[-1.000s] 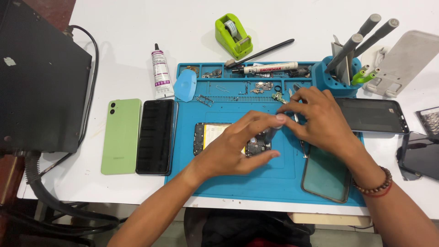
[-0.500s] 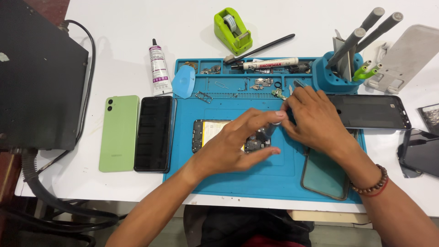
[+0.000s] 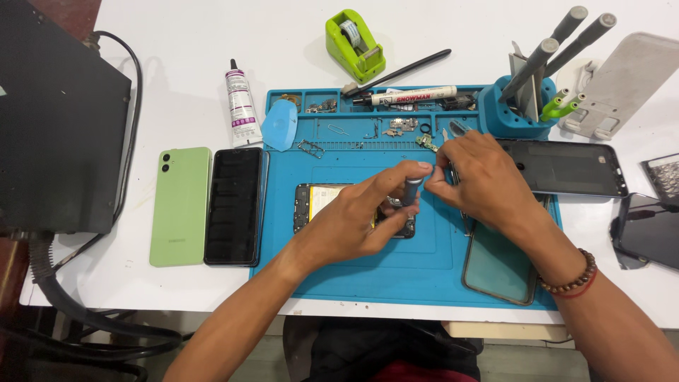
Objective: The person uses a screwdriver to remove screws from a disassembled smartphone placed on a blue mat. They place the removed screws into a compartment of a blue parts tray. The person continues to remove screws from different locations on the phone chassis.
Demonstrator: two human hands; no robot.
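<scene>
From the head view, the only one, the left hand (image 3: 353, 219) rests on an opened phone (image 3: 332, 205) lying near the middle of the blue mat (image 3: 424, 269); its thumb and forefinger are closed on a short grey screwdriver (image 3: 411, 189), which stands almost upright with its tip down at the phone's right end, where dark inner parts show. The right hand (image 3: 481, 180) sits just beside it, fingertips drawn together at the top of the screwdriver; whether they pinch a screw or only steady the tool I cannot tell, since the fingers hide it. The step in hand looks like work on a screw at that end of the open phone. A next move here would call for a straight, steady tool, light downward pressure and a firm hold on the phone. The phone lies flat, its long axis left to right along the mat, the yellow-labelled battery toward the left, the worked end to the right. Around it: small loose parts in the mat's top trays, a white marker (image 3: 410, 95), a blue tool holder (image 3: 513, 113), a dark back cover (image 3: 566, 166) right of the hands, a green phone (image 3: 180, 205) and a black phone (image 3: 233, 205) well off to the left.
</scene>
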